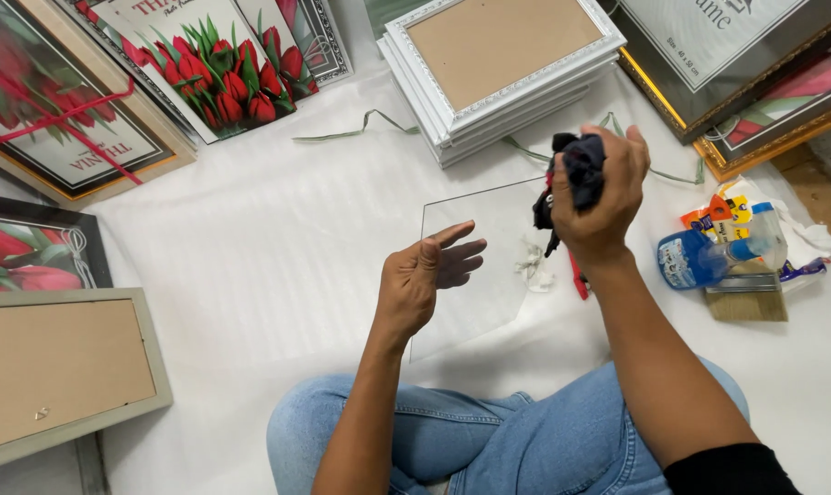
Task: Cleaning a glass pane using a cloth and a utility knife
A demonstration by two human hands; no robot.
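- Left hand (425, 275) at centre of frame, fingers stretched flat, steadying the left edge of a clear glass pane (489, 266).
- Right hand (603, 197) right of centre, clenched around a dark cloth (576, 174) over the pane's upper right.
- Stack of white frames (498, 73) at top centre.
- Blue spray bottle (709, 257) at right.

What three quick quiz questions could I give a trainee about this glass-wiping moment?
1. True or false: the right hand grips a dark cloth.
2. What does the left hand steady? A) glass pane B) brush C) spray bottle
3. What lies right of the glass pane, on top of the brush?

Key:
1. True.
2. A.
3. The blue spray bottle.
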